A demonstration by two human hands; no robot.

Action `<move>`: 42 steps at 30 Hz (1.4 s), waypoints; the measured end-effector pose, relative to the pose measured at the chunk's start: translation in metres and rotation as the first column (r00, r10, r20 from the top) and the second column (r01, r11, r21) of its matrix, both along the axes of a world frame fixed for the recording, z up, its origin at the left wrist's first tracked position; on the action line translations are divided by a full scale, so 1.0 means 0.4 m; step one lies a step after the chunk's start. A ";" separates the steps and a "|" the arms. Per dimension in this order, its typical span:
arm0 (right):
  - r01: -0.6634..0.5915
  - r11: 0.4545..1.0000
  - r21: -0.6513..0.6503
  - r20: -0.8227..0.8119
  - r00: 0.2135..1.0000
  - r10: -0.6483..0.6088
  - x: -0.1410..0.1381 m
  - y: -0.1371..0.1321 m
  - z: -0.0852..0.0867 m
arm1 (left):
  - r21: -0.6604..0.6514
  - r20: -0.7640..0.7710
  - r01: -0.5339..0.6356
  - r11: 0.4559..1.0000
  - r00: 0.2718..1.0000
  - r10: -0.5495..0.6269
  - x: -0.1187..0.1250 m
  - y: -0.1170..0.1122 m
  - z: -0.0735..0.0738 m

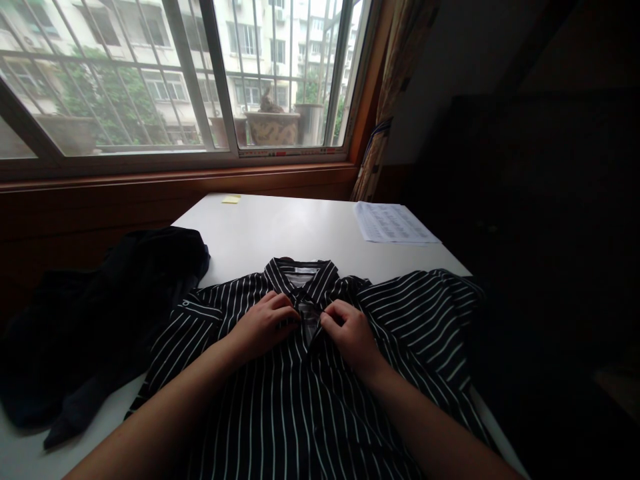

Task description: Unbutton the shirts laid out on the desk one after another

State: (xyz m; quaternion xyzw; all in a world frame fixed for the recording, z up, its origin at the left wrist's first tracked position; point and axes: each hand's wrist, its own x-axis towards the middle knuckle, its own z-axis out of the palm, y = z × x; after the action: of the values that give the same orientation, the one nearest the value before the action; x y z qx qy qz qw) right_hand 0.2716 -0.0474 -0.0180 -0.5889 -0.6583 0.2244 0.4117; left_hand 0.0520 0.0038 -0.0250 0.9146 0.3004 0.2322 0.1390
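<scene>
Over a white counter, my right fingers pinch the striped collared shirt at its open front; my left fingers curl opposite, grip unclear. Keeping both edges level seems wise.

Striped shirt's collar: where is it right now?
In the head view, the collar lies near the middle, on the white table, just beyond the left hand and right hand at the front opening of the striped shirt.
</scene>
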 end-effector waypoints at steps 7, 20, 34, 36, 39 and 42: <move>0.055 0.998 -0.028 -0.126 0.990 -0.058 0.008 0.004 0.009 | 0.002 0.029 0.065 0.998 0.997 -0.065 0.002 -0.010 0.013; 0.076 0.997 -0.030 -0.186 0.979 -0.080 0.017 0.010 -0.001 | 0.082 -0.136 0.376 0.923 0.922 -0.363 0.011 -0.076 0.066; 0.089 0.995 0.045 -0.096 0.992 -0.084 0.014 0.005 0.004 | 0.002 -0.062 0.311 0.950 0.949 -0.310 0.011 -0.062 0.043; 0.026 0.998 0.050 -0.069 0.997 -0.022 0.014 -0.001 0.009 | -0.096 0.009 0.299 0.949 0.954 -0.300 0.013 -0.057 0.035; -0.135 0.990 0.036 -0.022 0.991 0.135 0.015 -0.013 0.015 | -0.219 0.092 0.297 0.929 0.955 -0.283 0.016 -0.049 0.026; -0.335 0.942 -0.008 0.071 0.940 0.335 0.012 -0.025 0.022 | -0.249 0.101 0.277 0.928 0.961 -0.259 0.019 -0.043 0.023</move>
State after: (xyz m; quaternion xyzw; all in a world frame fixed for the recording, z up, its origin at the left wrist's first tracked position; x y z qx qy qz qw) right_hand 0.2765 -0.0574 -0.0094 -0.4751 -0.7636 0.2688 0.3449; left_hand 0.0595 -0.0135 -0.0159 0.9125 0.1959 0.1999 0.2983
